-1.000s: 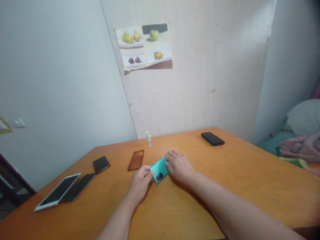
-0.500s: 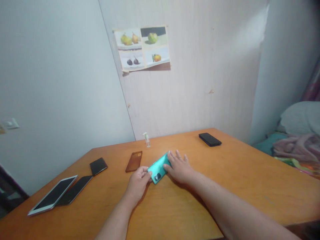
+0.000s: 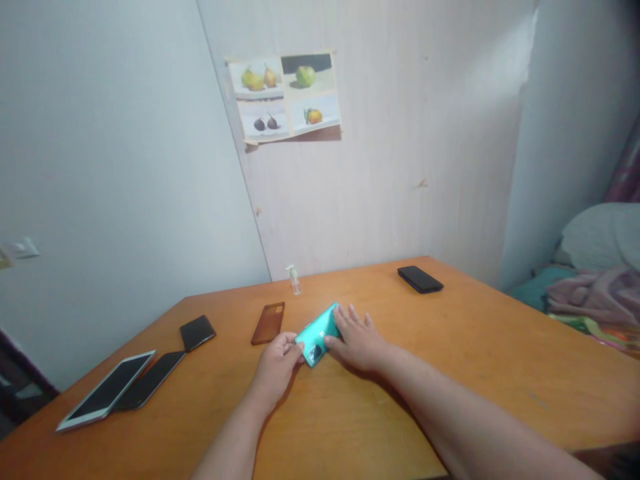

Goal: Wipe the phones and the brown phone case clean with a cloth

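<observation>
At the middle of the table (image 3: 325,427), pinched the phone (image 3: 319,333) at its eight-o'clock end between fingers of the left hand (image 3: 277,362), rested spread fingers of the right hand (image 3: 359,340) on its two-o'clock end, and likely risked a skid toward the ten-o'clock case (image 3: 269,324) through uneven pressure.

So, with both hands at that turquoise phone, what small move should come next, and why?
I'd probably have the right hand curl its fingers around the edge of the phone. The left hand pinches one end between thumb and fingers, while the right hand lies spread at the other end, so its hold there looks looser.
</observation>
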Motion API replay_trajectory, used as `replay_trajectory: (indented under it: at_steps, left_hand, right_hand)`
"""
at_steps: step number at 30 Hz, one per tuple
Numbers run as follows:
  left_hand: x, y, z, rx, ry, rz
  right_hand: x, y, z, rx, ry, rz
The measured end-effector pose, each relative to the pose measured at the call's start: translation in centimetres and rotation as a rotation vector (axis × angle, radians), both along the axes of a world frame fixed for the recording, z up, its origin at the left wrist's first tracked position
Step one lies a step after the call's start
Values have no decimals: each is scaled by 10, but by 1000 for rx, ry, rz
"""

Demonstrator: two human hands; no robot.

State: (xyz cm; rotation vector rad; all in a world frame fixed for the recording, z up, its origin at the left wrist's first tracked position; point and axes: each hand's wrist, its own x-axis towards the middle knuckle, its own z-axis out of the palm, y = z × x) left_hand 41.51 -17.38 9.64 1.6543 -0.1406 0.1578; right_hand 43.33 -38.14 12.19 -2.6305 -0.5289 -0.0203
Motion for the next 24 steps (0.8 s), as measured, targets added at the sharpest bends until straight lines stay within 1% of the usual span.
replay_trajectory:
  at_steps: [1, 4, 5, 6, 9, 10, 11, 12, 16, 17, 18, 19, 22, 24]
  left_hand:
    - [0, 0, 0, 1, -1, -2]
    - [1, 0, -1, 9, -5, -13]
    - [1, 0, -1, 12, -6, -13]
    - [1, 0, -1, 15, -5, -11]
    - [0, 0, -1, 31, -3, 8]
    - [0, 0, -1, 38, -2, 12]
    - [1, 0, -1, 43, -2, 13]
    - [1, 0, -1, 44, -4, 10]
    - [2, 0, -1, 27, -19, -14]
    - [2, 0, -1, 24, -22, -15]
    - [2, 0, -1, 24, -23, -12]
    - [1, 0, -1, 27, -20, -5]
    - [1, 0, 0, 49, -6, 22]
    - [0, 0, 0, 58, -1, 25]
  right_hand:
    - [-2, 1, -1, 2, -10, 44]
    - [-10, 8, -2, 12, -54, 245]
    - [-11, 10, -2, 12, -62, 275]
    - [-10, 10, -2, 10, -63, 263]
    - [-2, 6, -1, -3, -25, 82]
    - [0, 4, -1, -6, -10, 36]
    - [0, 3, -2, -7, -2, 22]
    - [-1, 3, -2, -5, -5, 46]
    - [-13, 9, -6, 20, -76, 324]
    - [-13, 11, -7, 22, -99, 360]
    - [-11, 11, -8, 22, -124, 360]
    - [-7, 10, -10, 21, -150, 328]
    - [12, 4, -15, 41, -220, 158]
    - [22, 2, -17, 87, -251, 56]
